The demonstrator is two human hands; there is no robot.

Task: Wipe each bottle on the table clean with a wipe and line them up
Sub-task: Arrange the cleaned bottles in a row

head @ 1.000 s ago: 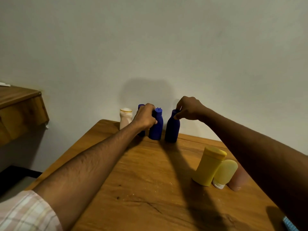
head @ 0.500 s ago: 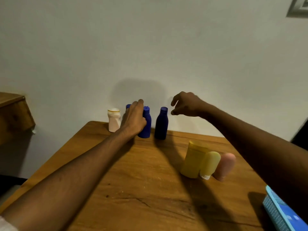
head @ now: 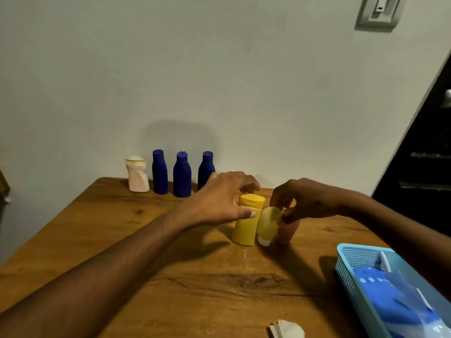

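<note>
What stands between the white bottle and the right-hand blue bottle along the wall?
Two more blue bottles, upright, between the white bottle and right-hand blue bottle, in the head view.

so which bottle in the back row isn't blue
The white bottle at the left end of the row by the wall. The three bottles beside it are all dark blue.

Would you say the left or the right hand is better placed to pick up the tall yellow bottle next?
Left. The left hand is spread open around the tall yellow bottle; the right hand hovers over the pink tube.
</note>
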